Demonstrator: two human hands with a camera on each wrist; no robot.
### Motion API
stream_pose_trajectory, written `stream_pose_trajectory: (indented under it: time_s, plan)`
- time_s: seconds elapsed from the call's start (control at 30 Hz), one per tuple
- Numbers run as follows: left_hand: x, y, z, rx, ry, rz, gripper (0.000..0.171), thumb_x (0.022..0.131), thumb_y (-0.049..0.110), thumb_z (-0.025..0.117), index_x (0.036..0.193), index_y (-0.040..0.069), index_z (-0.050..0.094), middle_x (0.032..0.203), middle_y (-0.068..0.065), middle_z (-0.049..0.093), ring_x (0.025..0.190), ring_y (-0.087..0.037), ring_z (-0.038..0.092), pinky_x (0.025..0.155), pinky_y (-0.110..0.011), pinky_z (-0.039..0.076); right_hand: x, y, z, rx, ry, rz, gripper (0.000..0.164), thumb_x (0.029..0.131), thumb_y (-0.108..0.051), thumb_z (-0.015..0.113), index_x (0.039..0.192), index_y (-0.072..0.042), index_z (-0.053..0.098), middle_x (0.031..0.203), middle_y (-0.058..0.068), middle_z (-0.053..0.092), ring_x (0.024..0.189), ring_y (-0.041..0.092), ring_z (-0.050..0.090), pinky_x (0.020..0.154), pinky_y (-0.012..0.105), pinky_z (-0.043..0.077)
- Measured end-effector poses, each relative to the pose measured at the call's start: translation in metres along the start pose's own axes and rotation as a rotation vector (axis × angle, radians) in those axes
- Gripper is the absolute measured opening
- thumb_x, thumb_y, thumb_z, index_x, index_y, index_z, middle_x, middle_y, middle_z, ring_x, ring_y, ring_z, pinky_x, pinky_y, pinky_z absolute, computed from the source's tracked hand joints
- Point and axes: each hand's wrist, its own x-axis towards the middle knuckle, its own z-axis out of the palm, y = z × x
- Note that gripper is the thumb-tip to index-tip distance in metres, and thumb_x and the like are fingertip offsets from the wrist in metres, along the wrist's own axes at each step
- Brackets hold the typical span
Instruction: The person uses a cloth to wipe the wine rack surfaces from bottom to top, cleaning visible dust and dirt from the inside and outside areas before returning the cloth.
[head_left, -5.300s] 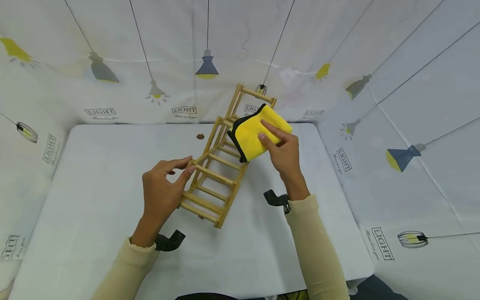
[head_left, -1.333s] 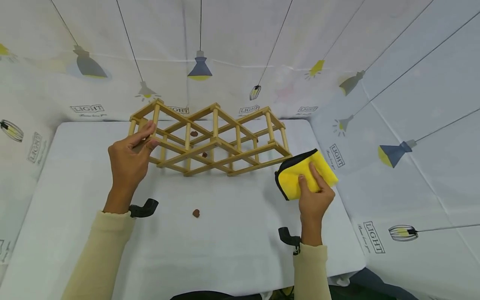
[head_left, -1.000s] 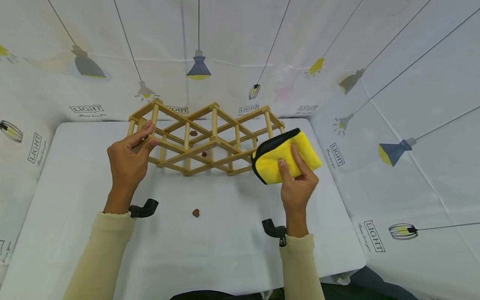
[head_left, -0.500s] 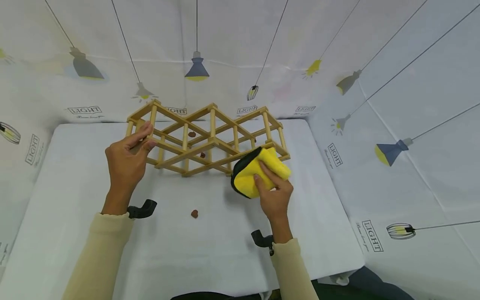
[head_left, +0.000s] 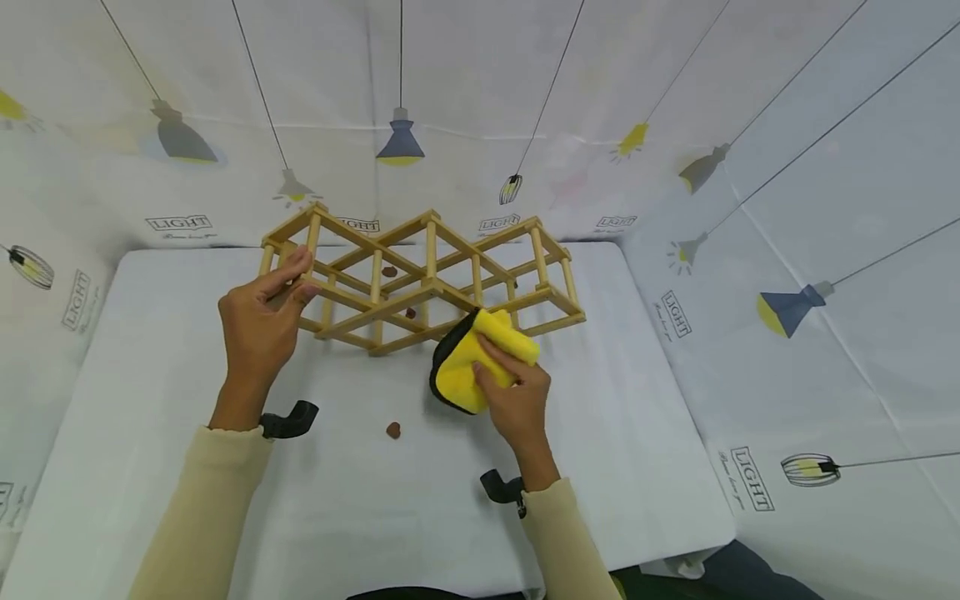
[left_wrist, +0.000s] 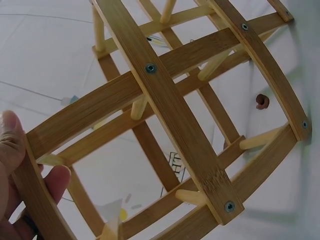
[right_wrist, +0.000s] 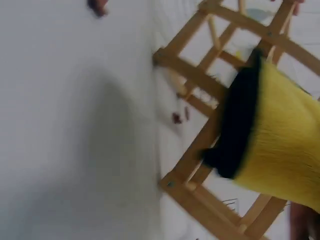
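- A folding wooden lattice rack (head_left: 432, 286), its slats crossing in diamonds with round dowels between, sits extended sideways toward the back of a white table (head_left: 337, 517); metal rivets show at its joints.
- The person's left hand (head_left: 257, 329) pinches the rack's left end, thumb and fingers closed on a slat.
- The right hand (head_left: 517, 400) grips a folded yellow cloth (head_left: 459, 379) with black edging between thumb and fingers.
- The cloth overlaps the rack's lower front edge, right of centre; whether they touch is unclear.
- One small brown piece (head_left: 393, 430) lies in front of the rack; two more show through its slats.
- Behind hangs a white backdrop (head_left: 480, 67) printed with pendant lamps and "LIGHT".
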Motion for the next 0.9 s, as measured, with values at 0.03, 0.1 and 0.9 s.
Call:
stream_pose_trajectory:
  time_s: [0.03, 0.1, 0.9]
  plan:
    - [0.000, 0.000, 0.000, -0.001, -0.002, -0.002, 0.039, 0.089, 0.000, 0.081, 0.128, 0.005, 0.075, 0.134, -0.014, 0.073, 0.132, -0.017, 0.068, 0.102, -0.018, 0.055, 0.001, -0.001, -0.002, 0.018, 0.063, -0.060, 0.043, 0.092, 0.001, 0.079, 0.132, -0.014, 0.076, 0.142, 0.006, 0.070, 0.129, 0.028, 0.067, 0.102, 0.029, 0.060]
    - [0.001, 0.000, 0.001, 0.000, -0.001, -0.005, 0.039, 0.090, 0.001, 0.082, 0.128, 0.005, 0.075, 0.135, -0.013, 0.073, 0.133, -0.018, 0.068, 0.102, -0.017, 0.055, 0.008, -0.004, -0.006, 0.035, 0.205, -0.163, 0.045, 0.094, 0.001, 0.077, 0.136, -0.014, 0.073, 0.146, 0.009, 0.066, 0.131, 0.032, 0.066, 0.103, 0.033, 0.060]
    - [-0.002, 0.000, 0.002, -0.008, 0.003, -0.046, 0.039, 0.089, 0.000, 0.082, 0.128, 0.005, 0.075, 0.135, -0.012, 0.072, 0.133, -0.016, 0.067, 0.101, -0.016, 0.055, 0.028, -0.037, 0.041, -0.104, -0.075, -0.303, 0.044, 0.099, -0.011, 0.076, 0.142, -0.018, 0.069, 0.147, 0.006, 0.067, 0.133, 0.025, 0.066, 0.110, 0.040, 0.057]
